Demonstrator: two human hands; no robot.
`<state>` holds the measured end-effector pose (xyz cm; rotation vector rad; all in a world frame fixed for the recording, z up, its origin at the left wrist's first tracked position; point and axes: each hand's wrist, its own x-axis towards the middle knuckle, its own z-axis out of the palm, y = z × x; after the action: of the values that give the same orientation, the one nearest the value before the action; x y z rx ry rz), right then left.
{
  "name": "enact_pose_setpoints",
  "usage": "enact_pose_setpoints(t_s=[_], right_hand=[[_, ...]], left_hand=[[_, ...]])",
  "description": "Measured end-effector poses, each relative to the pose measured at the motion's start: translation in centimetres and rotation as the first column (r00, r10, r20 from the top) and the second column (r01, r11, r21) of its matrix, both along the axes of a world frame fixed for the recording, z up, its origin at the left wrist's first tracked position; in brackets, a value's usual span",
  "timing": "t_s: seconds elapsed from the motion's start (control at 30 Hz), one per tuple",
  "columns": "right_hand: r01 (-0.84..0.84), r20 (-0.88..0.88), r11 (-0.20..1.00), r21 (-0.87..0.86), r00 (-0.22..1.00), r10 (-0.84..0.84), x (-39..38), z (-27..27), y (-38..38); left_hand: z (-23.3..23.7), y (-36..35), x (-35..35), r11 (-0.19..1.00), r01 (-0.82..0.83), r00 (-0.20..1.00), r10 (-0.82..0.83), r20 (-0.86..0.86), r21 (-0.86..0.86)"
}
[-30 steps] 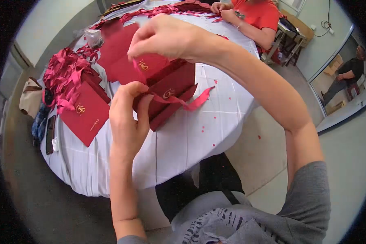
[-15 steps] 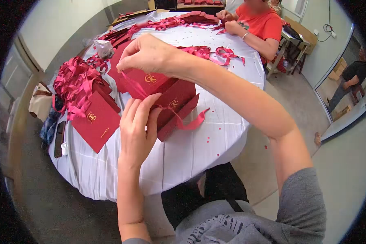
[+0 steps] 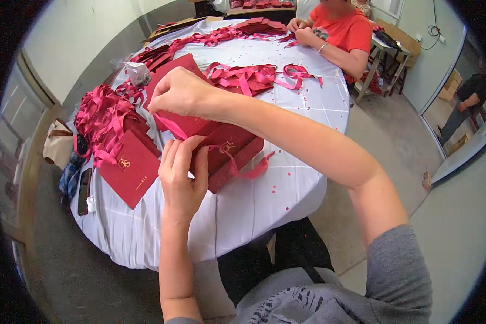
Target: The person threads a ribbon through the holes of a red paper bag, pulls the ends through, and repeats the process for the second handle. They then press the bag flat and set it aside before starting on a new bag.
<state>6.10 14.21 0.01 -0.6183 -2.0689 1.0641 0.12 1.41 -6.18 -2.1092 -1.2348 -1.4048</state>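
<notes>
If tugging too hard on ribbon (image 3: 170, 126) pinched in right hand (image 3: 179, 93), could crease red packaging (image 3: 245, 142); cannot tell left hand (image 3: 179, 171) grip.

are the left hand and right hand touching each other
Apart. The head view shows a plain gap between the right hand and the left hand, with pink ribbon visible across it.

Since one second ago, the right hand (image 3: 183, 92) has been lowered and shifted leftward; beyond the right forearm (image 3: 308, 144), piled ribbons (image 3: 262, 73) have been uncovered, and the loose ribbon end (image 3: 256, 173) has been lowered.
</notes>
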Motion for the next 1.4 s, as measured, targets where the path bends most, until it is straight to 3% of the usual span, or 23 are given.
enact_pose_setpoints(t_s=[0.07, 0.2, 0.27, 0.33, 0.37, 0.47, 0.53, 0.63, 0.73, 0.87, 0.9, 0.97, 1.03, 1.1, 1.13, 1.2, 1.4], right_hand=[[-0.009, -0.011, 1.000, 0.029, 1.000, 0.009, -0.6, -0.4, 0.2], [0.031, -0.005, 0.994, 0.108, 1.000, -0.030, -1.2, -0.9, 0.3], [0.019, 0.002, 0.998, 0.066, 1.000, -0.019, -1.2, -1.5, 0.5], [0.003, -0.016, 0.986, 0.166, 1.000, -0.001, -1.0, -1.6, 0.9], [0.054, -0.046, 0.947, 0.318, 0.998, -0.042, -0.4, -1.6, 1.0], [0.173, -0.311, 0.949, 0.262, 0.947, -0.087, 3.4, -0.8, -1.6], [0.220, -0.342, 0.948, 0.231, 0.930, -0.132, 6.6, -1.4, -4.0], [0.286, -0.221, 0.905, 0.315, 0.949, -0.223, 10.1, -2.7, -7.2], [0.376, -0.275, 0.816, 0.439, 0.921, -0.277, 11.2, -4.2, -8.3], [0.269, -0.113, 0.880, 0.390, 0.963, -0.244, 10.7, -6.0, -8.8], [0.278, -0.118, 0.880, 0.386, 0.960, -0.252, 10.7, -6.8, -8.5], [0.268, -0.149, 0.885, 0.380, 0.962, -0.227, 10.9, -7.9, -8.3], [0.251, -0.139, 0.914, 0.318, 0.966, -0.217, 12.0, -7.4, -9.1], [0.165, -0.031, 0.979, -0.119, 0.985, -0.170, 13.4, -6.7, -10.1], [0.172, -0.031, 0.978, -0.122, 0.984, -0.177, 14.1, -7.2, -10.2], [-0.051, -0.180, 0.901, -0.431, 0.983, -0.031, 15.4, -8.6, -10.4], [-0.006, -0.122, 0.872, -0.490, 0.991, -0.061, 19.6, -10.1, -11.1]], left_hand=[[0.0, -0.2, 0.1, 0.998, -0.003, 0.999, 0.005, 0.036, -0.058], [0.0, 0.1, 0.1, 1.000, -0.007, 1.000, 0.008, 0.015, -0.010], [-0.1, 0.1, 0.2, 0.999, -0.019, 0.999, 0.020, 0.030, -0.034], [-0.1, 0.2, 0.1, 0.999, -0.033, 0.999, 0.033, 0.019, -0.013], [-0.2, 0.4, 0.1, 1.000, -0.012, 0.999, 0.011, 0.037, 0.010], [-0.1, 0.3, 0.1, 0.998, -0.034, 0.997, 0.037, 0.071, -0.044], [0.0, 0.1, 0.1, 0.996, -0.032, 0.996, 0.038, 0.085, -0.078], [-0.3, 0.3, 0.1, 0.998, -0.031, 0.996, 0.035, 0.077, -0.054], [-0.5, 0.5, 0.0, 0.997, -0.048, 0.994, 0.053, 0.096, -0.053], [-0.4, 0.5, 0.3, 0.998, -0.063, 0.994, 0.065, 0.089, -0.032], [-0.4, 0.2, 0.4, 0.992, -0.087, 0.989, 0.096, 0.108, -0.087], [0.0, 0.1, 0.5, 0.985, -0.165, 0.986, 0.166, 0.021, -0.040], [0.6, -0.4, 0.7, 0.965, -0.254, 0.967, 0.252, -0.033, -0.062], [1.0, -0.5, 1.1, 0.950, -0.310, 0.948, 0.306, -0.084, -0.036], [1.3, -0.6, 1.3, 0.946, -0.323, 0.943, 0.318, -0.100, -0.029], [1.7, -0.7, 1.5, 0.940, -0.341, 0.933, 0.335, -0.130, -0.022], [2.5, -0.8, 2.6, 0.920, -0.389, 0.899, 0.371, -0.231, -0.036]])
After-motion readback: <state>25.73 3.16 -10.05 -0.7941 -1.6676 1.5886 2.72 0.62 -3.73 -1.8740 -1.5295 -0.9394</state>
